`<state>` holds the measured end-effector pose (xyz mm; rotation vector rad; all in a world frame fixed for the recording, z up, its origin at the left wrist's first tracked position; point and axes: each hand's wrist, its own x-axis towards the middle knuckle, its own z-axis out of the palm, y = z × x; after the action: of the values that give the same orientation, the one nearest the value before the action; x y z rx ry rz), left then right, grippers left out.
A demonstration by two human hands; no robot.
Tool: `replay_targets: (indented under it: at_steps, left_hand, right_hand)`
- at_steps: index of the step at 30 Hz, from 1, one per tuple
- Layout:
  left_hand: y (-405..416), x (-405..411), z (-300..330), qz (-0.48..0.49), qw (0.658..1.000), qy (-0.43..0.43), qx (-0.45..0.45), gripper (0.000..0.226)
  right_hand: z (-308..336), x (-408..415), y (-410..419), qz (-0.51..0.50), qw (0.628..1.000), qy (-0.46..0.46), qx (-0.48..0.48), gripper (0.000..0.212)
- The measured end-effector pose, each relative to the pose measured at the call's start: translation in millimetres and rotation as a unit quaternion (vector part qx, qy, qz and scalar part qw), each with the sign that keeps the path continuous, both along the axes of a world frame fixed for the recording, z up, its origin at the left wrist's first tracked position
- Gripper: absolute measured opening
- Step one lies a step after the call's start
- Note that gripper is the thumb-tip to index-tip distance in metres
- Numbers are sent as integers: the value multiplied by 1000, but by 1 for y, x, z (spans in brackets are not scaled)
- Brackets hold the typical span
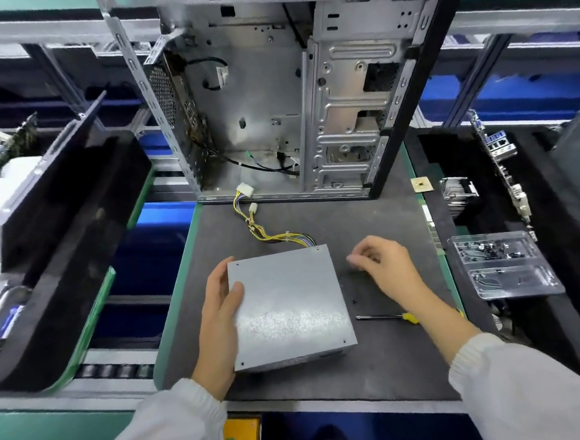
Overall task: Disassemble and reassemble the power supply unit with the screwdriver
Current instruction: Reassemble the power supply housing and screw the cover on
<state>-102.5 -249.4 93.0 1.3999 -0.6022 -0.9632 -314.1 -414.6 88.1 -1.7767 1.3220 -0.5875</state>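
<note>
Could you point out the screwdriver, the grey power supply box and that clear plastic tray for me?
screwdriver (409, 316): head view, on its yellow handle.
power supply unit (289, 305): head view, middle of its flat grey top.
clear plastic tray (511, 266): head view, on its central divider.

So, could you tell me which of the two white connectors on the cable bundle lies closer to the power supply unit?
The smaller white connector, on the mat; the larger one lies farther from the power supply unit, at the open computer case's edge.

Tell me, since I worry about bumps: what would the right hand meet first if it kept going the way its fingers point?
Probably the power supply unit; the right hand points left toward its right edge, though height is unclear.
</note>
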Motion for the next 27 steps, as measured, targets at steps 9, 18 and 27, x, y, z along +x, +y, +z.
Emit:
replay_targets:
  at_steps: [9, 18, 27]
  left_hand:
    - [-16, 21, -5, 7, 999, -31, 15, 10]
    - [-20, 31, -15, -26, 1000, -5, -11, 15]
    - [-19, 29, -14, -21, 999, 35, -27, 19]
  right_hand:
    - [49, 42, 10, 42, 991, -109, -71, 10]
    - [14, 52, 15, 60, 968, -46, -238, 9]
    - [32, 47, 4, 190, 935, 87, -288, 12]
